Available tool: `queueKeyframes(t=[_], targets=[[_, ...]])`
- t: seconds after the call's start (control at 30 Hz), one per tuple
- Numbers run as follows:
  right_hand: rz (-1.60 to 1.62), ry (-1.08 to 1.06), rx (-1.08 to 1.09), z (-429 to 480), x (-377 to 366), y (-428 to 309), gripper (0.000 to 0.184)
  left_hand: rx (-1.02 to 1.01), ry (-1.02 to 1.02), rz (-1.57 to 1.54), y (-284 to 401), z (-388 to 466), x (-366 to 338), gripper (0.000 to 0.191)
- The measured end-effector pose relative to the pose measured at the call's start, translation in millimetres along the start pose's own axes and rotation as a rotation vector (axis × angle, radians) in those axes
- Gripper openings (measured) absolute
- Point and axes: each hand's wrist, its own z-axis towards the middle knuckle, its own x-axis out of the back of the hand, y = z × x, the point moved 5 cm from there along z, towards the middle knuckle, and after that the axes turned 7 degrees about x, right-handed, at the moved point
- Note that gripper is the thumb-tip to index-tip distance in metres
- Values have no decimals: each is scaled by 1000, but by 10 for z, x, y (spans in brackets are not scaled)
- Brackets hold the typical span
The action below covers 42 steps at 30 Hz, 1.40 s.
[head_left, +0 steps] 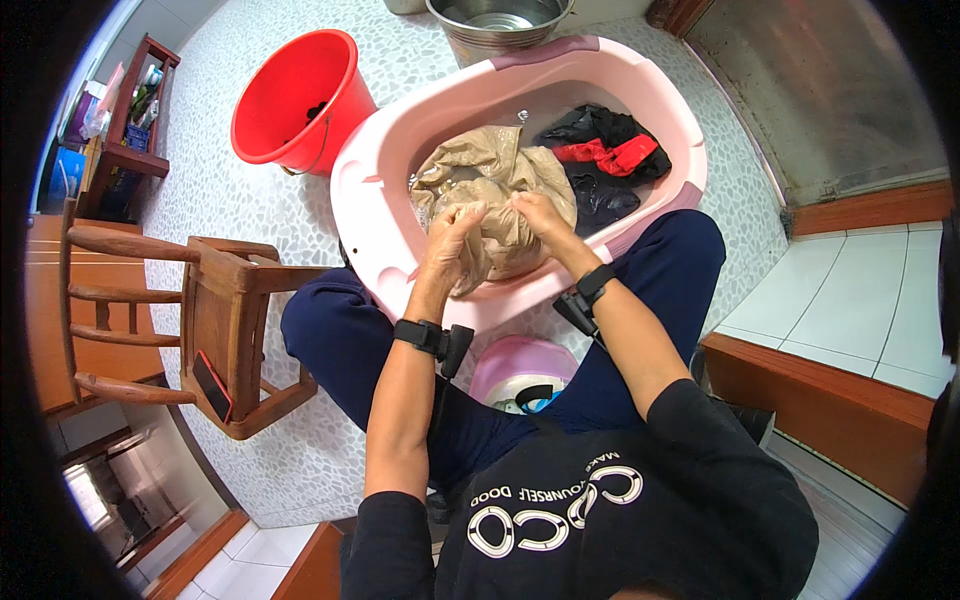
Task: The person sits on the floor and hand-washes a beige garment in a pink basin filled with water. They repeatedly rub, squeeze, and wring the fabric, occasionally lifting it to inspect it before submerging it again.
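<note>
A wet tan garment [499, 161] lies bunched in a pink plastic tub [375, 247], partly in the water. My left hand [454, 236] grips a fold of it near the tub's front side. Close beside it, my right hand [541, 214] pinches another fold, and the cloth stretches between the two. Black wet clothing [600, 127] and a red piece of cloth [611, 155] rest in the water at the tub's right end.
A red bucket [262, 112] with dark items inside stands left of the tub. Behind it is a metal pail [502, 37]. A wooden chair [217, 300] bearing a phone [213, 385] stands at left. Between my legs sits a pink-and-white basin [517, 364].
</note>
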Motion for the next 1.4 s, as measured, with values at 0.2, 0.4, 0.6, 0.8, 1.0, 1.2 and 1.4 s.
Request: queueKeyframes(t=[0.2, 0.4, 0.6, 0.8, 1.0, 1.2, 1.4], targets=[[-295, -284, 326, -208, 9, -580, 32, -565, 282, 868, 312, -18, 287, 25], [-650, 150, 184, 184, 903, -549, 26, -685, 396, 1323, 373, -358, -201, 33], [-1062, 90, -109, 417, 1399, 311, 30, -362, -502, 171, 1145, -1253, -1129, 29], [-1226, 147, -190, 551, 1334, 621, 40, -221, -706, 297, 1458, -1670, -1470, 37], [-1409, 229, 202, 724, 1153, 476, 49, -115, -749, 259, 1341, -1469, -1428, 39], [-1372, 257, 94, 856, 1103, 457, 59, -81, -767, 230, 1241, -1309, -1277, 42], [-1055, 171, -73, 936, 1160, 707, 43, -76, -767, 215, 1248, -1299, -1221, 45]])
